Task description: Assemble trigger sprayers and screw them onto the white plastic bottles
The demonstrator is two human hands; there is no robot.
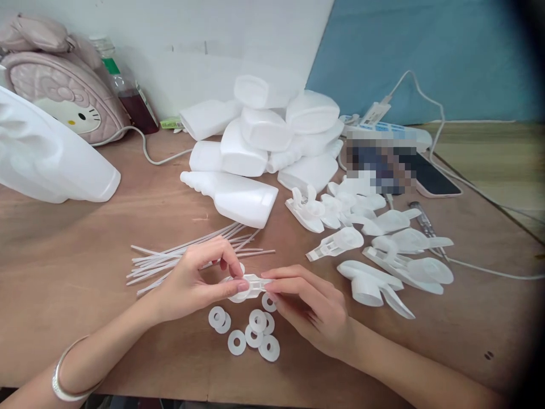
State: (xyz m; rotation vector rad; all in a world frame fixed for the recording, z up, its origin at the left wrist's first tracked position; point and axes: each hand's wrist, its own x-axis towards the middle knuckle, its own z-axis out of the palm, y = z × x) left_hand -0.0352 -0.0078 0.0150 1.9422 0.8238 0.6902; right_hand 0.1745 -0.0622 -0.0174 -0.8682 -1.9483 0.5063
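A white plastic trigger sprayer head (254,286) is held between my two hands above the front of the table. My left hand (208,272) pinches its rounded end with thumb and fingers. A small white round edge (242,268) shows by the left fingertips; what it belongs to is hidden. My right hand (313,304) grips the narrow end of the sprayer head. Just below lie several flat white ring washers (237,342), some overlapping. Behind my left hand is a loose bundle of thin white tubes (170,258).
White spray bottles (247,199) are heaped at the back. More sprayer heads (336,243) lie to the right, near a screwdriver (421,218), a phone (438,176) and a power strip (395,135). Large white bottles (55,147), a pink bag (85,85) and a drink bottle (131,96) stand left.
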